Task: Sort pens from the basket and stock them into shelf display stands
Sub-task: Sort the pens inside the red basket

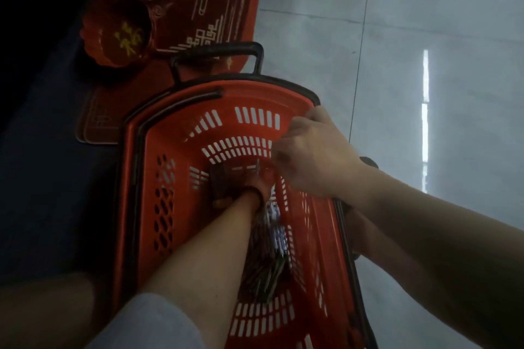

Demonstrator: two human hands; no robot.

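Reaching into the red basket [175, 133] with your left hand [249, 193].
Its grip is too hidden to tell; pens [269, 261] lie on the basket's floor, and your right hand [314, 150] curls closed over the rim.

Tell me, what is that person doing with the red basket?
A person is reaching into a red shopping basket on the floor. The left hand is down at the bottom, next to a pile of pens; whether it holds any is unclear. The right hand hovers with curled fingers over the basket's far side. No display stand is in view.
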